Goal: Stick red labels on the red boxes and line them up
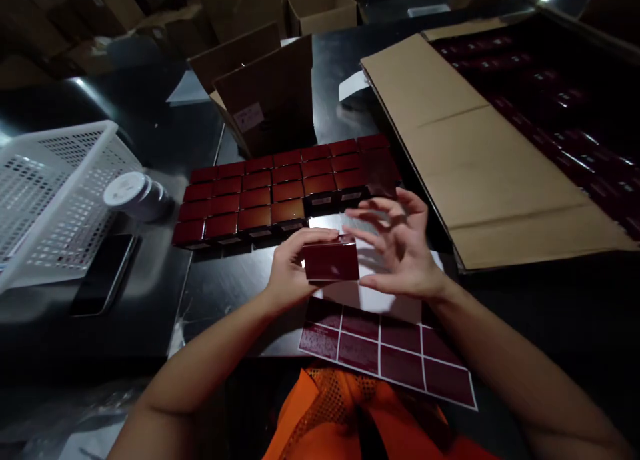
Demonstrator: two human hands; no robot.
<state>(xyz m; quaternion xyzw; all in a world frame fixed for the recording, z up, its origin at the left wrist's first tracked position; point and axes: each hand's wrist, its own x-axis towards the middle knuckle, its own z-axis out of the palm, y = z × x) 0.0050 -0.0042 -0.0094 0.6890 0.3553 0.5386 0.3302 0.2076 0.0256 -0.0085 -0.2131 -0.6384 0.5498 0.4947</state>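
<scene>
Left hand [290, 270] holds a small dark-red box [331, 261] in a firm grip just above the sticker sheet [385, 353] on the dark counter [225, 293], while the right hand [400, 250], fingers spread wide, touches the box's right side, near the rows of red boxes [280, 190].

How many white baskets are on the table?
1. The white basket sits at the table's left edge, beside a roll of tape and a phone. Part of it runs out of view.
</scene>
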